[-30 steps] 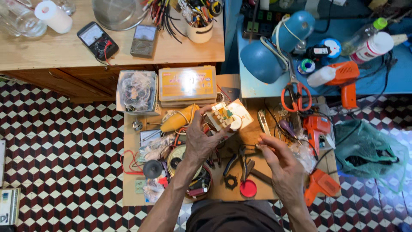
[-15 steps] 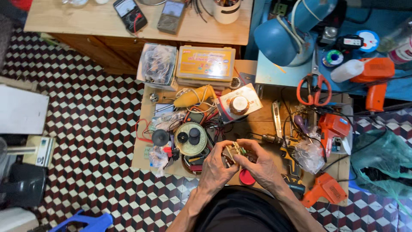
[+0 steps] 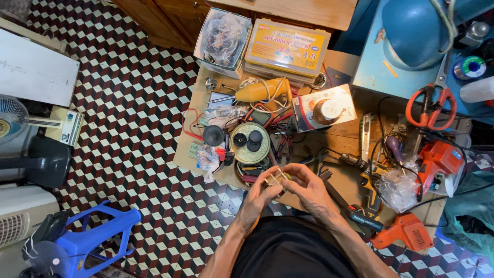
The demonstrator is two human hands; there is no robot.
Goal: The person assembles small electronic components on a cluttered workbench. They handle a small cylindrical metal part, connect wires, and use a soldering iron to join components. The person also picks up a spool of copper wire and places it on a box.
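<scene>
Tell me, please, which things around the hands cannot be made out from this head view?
- Small tan part: mostly hidden by left hand and right hand; its kind is unclear.
- Clear box: contents blurred behind plastic.
- Blue dome: cut off by the top edge.
- Round tin: items on it too small to identify.

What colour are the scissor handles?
Orange-red; the scissors show best in the head view.
</scene>
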